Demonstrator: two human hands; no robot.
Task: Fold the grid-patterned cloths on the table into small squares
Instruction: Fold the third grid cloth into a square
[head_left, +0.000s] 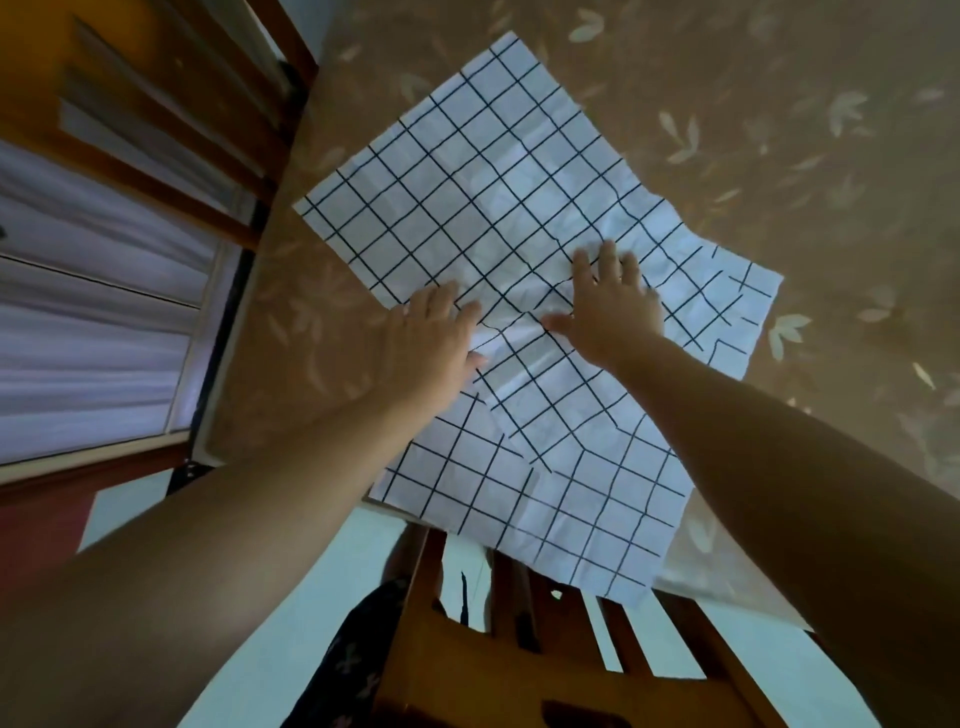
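One white grid-patterned cloth (467, 208) lies spread flat on the table (779, 130), over a brown leaf-print tablecloth; a second cloth (571, 493) overlaps its near edge and hangs slightly over the table's near edge. Left hand (431, 343) and right hand (613, 306) rest palm-down at the overlap, grips released, fingers spread, grasping nothing. Wooden chair (519, 665) stands near.

A creased, matt white grid-patterned cloth (483, 208) lies on the table (779, 130), whose tan leaf-printed covering looks smooth with a faint sheen; just beside the table, a chair (519, 665) of smooth, lacquered wood.
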